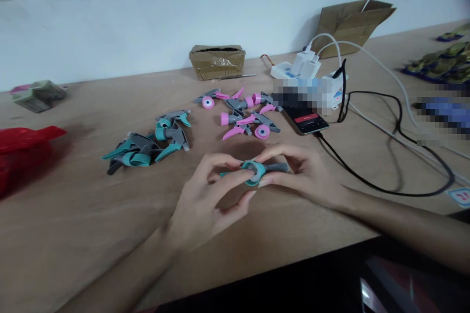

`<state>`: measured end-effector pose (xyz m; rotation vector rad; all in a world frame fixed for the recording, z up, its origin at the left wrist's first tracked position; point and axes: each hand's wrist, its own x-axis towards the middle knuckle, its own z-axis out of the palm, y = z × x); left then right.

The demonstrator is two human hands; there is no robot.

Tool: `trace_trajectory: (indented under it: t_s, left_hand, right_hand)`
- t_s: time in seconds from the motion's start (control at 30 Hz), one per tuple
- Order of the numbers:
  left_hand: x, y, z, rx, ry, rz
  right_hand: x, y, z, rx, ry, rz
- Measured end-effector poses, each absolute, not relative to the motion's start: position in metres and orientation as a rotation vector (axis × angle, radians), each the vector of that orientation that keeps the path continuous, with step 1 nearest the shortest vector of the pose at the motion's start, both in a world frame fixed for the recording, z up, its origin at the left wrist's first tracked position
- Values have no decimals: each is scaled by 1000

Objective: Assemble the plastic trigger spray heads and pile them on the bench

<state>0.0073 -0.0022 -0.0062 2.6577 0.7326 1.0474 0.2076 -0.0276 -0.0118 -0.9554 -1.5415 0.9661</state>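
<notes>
Between my two hands, above the table, is a teal and grey trigger spray head, its round teal collar turned toward me. My left hand has its fingers around the collar, with one fingertip pressed into the opening. My right hand pinches the collar's right side and the grey body. Beyond my left hand lies a cluster of teal and grey spray heads. A group of pink and grey spray heads lies farther back, past both hands.
A phone with a black cable lies right of the pink group. Behind it is a power strip with white chargers. Cardboard boxes stand along the wall. A red plastic bag lies at the left edge.
</notes>
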Motion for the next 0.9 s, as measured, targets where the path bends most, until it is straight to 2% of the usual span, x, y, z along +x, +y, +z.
trace_trajectory:
  t_s: [0.5,0.73,0.9]
  left_hand:
    - [9,-10,-12,2668,822,990]
    - [10,-6,-10,2760,801,985]
    - [11,1,-8,2765,939,1019]
  right_hand:
    - [209,-25,-4,-1030,-1443,1208]
    - [212,-22,-3,-1046,-1524,1108]
    - [210,-21,-17,-945,-1701,876]
